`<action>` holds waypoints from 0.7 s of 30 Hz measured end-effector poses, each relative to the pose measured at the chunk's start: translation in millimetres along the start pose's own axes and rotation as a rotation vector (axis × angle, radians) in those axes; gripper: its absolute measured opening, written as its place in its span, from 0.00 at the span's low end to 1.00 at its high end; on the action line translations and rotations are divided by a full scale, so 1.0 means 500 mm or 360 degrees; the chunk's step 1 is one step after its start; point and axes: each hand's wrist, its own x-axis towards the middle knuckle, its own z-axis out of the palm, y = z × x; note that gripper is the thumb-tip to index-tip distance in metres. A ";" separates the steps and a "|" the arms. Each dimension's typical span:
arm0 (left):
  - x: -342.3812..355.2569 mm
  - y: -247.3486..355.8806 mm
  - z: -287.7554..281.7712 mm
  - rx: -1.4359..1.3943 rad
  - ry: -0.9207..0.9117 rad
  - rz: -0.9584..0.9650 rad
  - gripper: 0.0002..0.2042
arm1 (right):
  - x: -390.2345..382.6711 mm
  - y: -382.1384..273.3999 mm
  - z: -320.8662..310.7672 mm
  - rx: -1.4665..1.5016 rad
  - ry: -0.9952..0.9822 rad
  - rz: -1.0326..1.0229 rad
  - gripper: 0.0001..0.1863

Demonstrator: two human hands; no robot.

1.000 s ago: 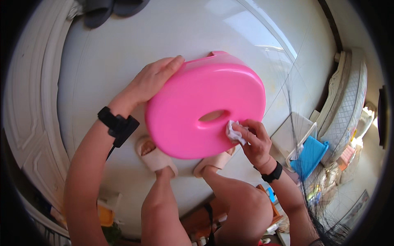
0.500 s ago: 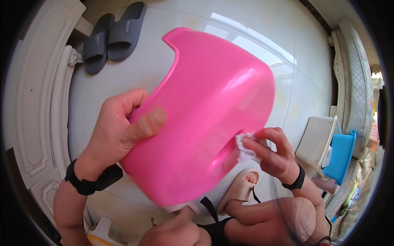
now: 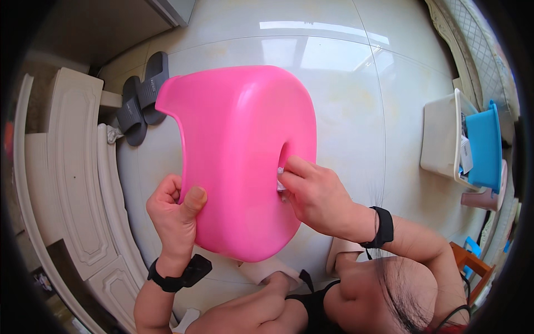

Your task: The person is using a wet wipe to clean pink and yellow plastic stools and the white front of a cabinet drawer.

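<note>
A glossy pink plastic stool (image 3: pixel 239 117) is held tilted on its side, with its slotted top facing right. My left hand (image 3: pixel 175 209) grips the lower part of the stool's left rim, thumb on the outside. My right hand (image 3: pixel 311 195) pinches a crumpled white cloth or tissue (image 3: pixel 280 177) at the oval hole in the seat, with its fingertips partly hidden there. My feet in pale slippers (image 3: pixel 342 247) show below the stool.
Grey slides (image 3: pixel 133 117) lie at the left beside white carved furniture (image 3: pixel 75 167). At the right are a white bin (image 3: pixel 439 133), a blue container (image 3: pixel 483 147) and a padded mattress edge (image 3: pixel 484 50). An orange wooden item (image 3: pixel 473 259) sits lower right.
The stool has turned from seat-up to lying sideways. My right hand and cloth have moved left with the hole, and my left hand has moved down the rim.
</note>
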 end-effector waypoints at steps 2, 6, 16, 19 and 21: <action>-0.011 -0.004 0.004 0.0050 0.0019 0.0033 0.24 | -0.001 -0.001 -0.011 0.0280 -0.0063 0.0199 0.03; -0.029 -0.001 -0.002 0.0110 0.0027 0.0079 0.26 | 0.016 -0.024 -0.047 0.1360 -0.0394 0.1051 0.11; -0.066 -0.016 0.002 0.0178 0.0094 0.0118 0.28 | -0.002 -0.025 0.002 0.2203 0.0392 0.1491 0.11; -0.067 -0.028 -0.019 0.0140 0.0173 0.0079 0.29 | -0.008 -0.009 0.013 0.1286 0.0095 0.0685 0.10; -0.055 -0.039 -0.045 0.0218 0.0114 0.0117 0.29 | 0.005 -0.003 -0.007 0.0826 -0.0147 0.0254 0.08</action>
